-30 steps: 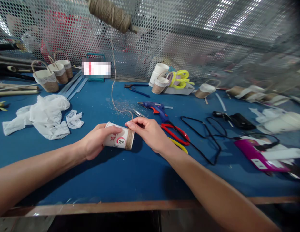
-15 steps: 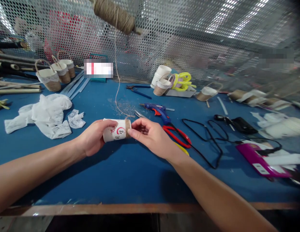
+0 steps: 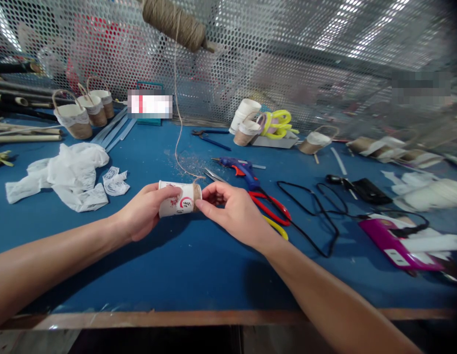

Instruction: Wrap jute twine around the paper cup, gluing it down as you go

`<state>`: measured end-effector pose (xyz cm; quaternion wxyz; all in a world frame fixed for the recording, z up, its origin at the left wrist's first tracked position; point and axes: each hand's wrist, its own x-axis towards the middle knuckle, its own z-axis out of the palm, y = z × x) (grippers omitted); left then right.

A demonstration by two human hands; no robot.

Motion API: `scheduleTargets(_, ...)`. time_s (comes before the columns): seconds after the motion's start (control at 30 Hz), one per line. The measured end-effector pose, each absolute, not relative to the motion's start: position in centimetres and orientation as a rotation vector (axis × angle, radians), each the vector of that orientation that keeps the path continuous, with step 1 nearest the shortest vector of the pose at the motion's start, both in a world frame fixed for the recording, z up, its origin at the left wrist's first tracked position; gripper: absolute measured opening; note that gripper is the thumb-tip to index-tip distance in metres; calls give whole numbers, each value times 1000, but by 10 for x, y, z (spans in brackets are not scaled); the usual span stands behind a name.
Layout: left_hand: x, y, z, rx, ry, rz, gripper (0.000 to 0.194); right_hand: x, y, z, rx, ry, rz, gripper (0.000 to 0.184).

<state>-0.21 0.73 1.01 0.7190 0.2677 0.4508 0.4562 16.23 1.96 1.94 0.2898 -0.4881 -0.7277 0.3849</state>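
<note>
A white paper cup with red and black print lies on its side in my left hand, thumb on top and fingers beneath it. Brown twine is wound in a band round the cup's right end. My right hand grips that end, its thumb against the band and its curled fingers partly hidden behind. From the band a loose strand runs across the table and up to a twine spool on the mesh wall.
A blue hot glue gun and scissors with red and yellow handles lie right of my hands. White lace is at left. Small twine-wrapped baskets, pliers and a white cup stand or lie behind. A purple power strip sits at right.
My right hand has gone from pinching the strand above the cup to gripping the cup's wrapped end. The cup has rolled and levelled slightly in my left hand. The view has shifted a little.
</note>
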Motion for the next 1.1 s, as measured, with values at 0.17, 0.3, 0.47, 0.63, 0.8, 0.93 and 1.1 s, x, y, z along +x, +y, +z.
scheduleTargets(0.17, -2, 6, 11, 597, 1013, 1008, 10, 162, 20, 20, -1338, -1952, 993, 9)
scheduleTargets(0.3, -1, 5, 10, 637, 1049, 1020, 10, 162, 20, 19, -1352, -1956, 1002, 10)
scheduleTargets(0.47, 1, 5, 9, 673, 1073, 1041, 11, 162, 19, 17, -1375, -1965, 1011, 12)
scheduleTargets(0.63, 1, 5, 9, 706, 1082, 1037, 12, 162, 20, 20, -1374, -1964, 1050, 12)
scheduleTargets(0.8, -2, 5, 8, 741, 1023, 1001, 12, 165, 22, 24, -1335, -1943, 1155, 10)
scheduleTargets(0.93, -2, 4, 6, 766, 1016, 1004, 12, 165, 22, 24, -1339, -1951, 1134, 12)
scheduleTargets(1.1, -2, 2, 4, 832, 1029, 1012, 13, 164, 23, 20, -1347, -1966, 1125, 13)
